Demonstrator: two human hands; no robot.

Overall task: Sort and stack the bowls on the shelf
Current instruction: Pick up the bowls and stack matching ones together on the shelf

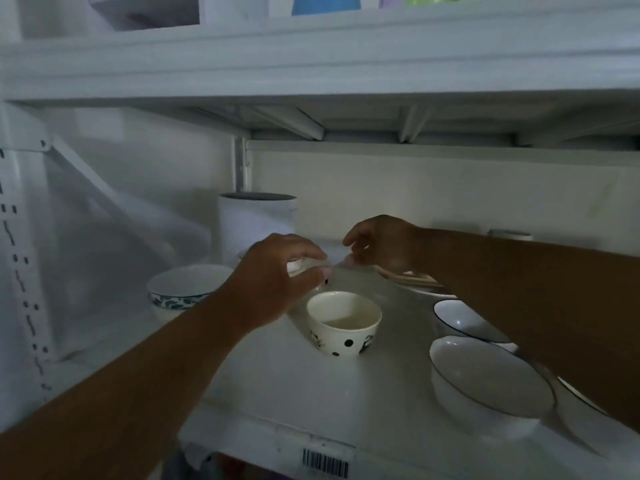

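Note:
A cream bowl with black dots (343,323) stands upright in the middle of the white shelf (294,393). Just behind it my left hand (277,282) grips the rim of a small white bowl (300,266), mostly hidden under my fingers. My right hand (381,245) hovers to the right of that bowl with fingers curled and nothing clearly in it. A white bowl with a blue leaf band (185,289) sits at the left. At the right, a plain white bowl (485,379) and a dark-rimmed bowl (460,320) lie under my right forearm.
A tall white cylinder container (258,220) stands at the back. Flat plates (408,278) lie behind my right wrist, partly hidden. Another shelf board (311,64) runs close overhead. The perforated upright post (20,271) bounds the left side. A barcode sticker (325,462) marks the front edge.

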